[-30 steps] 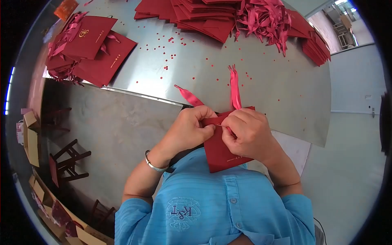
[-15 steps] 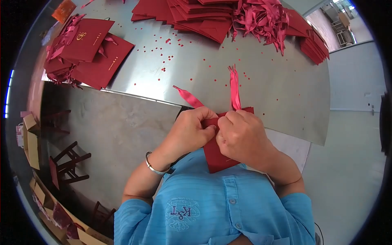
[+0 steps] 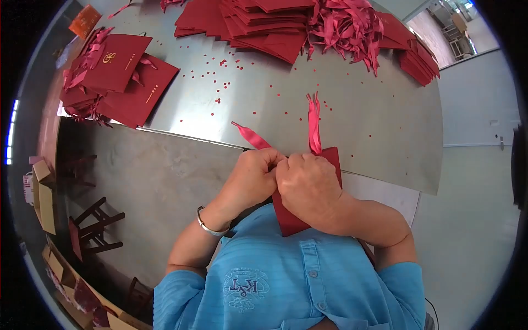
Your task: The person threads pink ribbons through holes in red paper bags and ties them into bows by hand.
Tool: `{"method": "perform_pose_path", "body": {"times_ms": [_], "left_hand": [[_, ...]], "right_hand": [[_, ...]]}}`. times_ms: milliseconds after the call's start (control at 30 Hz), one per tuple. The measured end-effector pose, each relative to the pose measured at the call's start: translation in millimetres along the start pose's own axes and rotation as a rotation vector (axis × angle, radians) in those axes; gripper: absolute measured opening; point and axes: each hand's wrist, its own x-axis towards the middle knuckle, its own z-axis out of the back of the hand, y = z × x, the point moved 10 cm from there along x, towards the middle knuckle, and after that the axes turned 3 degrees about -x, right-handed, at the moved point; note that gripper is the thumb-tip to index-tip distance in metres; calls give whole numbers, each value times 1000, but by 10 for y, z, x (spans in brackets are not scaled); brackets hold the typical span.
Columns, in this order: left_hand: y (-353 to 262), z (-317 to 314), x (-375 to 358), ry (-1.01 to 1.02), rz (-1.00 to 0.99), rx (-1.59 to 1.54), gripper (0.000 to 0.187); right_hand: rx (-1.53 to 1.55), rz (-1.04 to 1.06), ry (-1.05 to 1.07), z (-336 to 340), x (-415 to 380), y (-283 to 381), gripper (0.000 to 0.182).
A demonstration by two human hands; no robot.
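A red paper bag (image 3: 291,220) is held up against my chest, at the table's near edge. My left hand (image 3: 254,173) is closed at the bag's left edge, thumb and forefinger pinched together. Across the front of the bag lies my right hand (image 3: 308,190), its fingers curled and meeting the left fingertips; exactly what those tips pinch is hidden. One pink ribbon (image 3: 314,124) stretches from above my right hand onto the table. Another ribbon end (image 3: 250,135) sticks out beyond my left hand.
Stacked red bags (image 3: 264,27) lie at the table's far side beside a heap of pink ribbons (image 3: 346,27). More bags with ribbons (image 3: 113,63) sit at the left corner. Red paper dots dot the metal table (image 3: 385,126). A wooden stool (image 3: 96,228) stands on the floor.
My right hand has shifted left and turned over the bag, closer to my left hand. More of the bag's right edge shows. The view has tilted slightly.
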Motion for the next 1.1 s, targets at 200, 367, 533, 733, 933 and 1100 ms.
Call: {"method": "perform_pose_path", "body": {"times_ms": [200, 367, 533, 733, 933, 1100], "left_hand": [[-33, -4, 35, 23, -1, 17, 7], [33, -59, 36, 89, 120, -89, 6], [-1, -76, 2, 107, 209, -217, 10], [-12, -119, -7, 97, 118, -109, 9], [-99, -145, -78, 74, 29, -103, 12], [-145, -91, -114, -68, 20, -258, 18]], "right_hand": [[-88, -3, 32, 48, 42, 76, 9], [-45, -28, 36, -22, 50, -12, 8], [496, -163, 34, 24, -19, -369, 4], [734, -100, 187, 146, -7, -538, 10], [1190, -113, 297, -164, 195, -907, 17], [1096, 45, 625, -423, 279, -657, 21]]}}
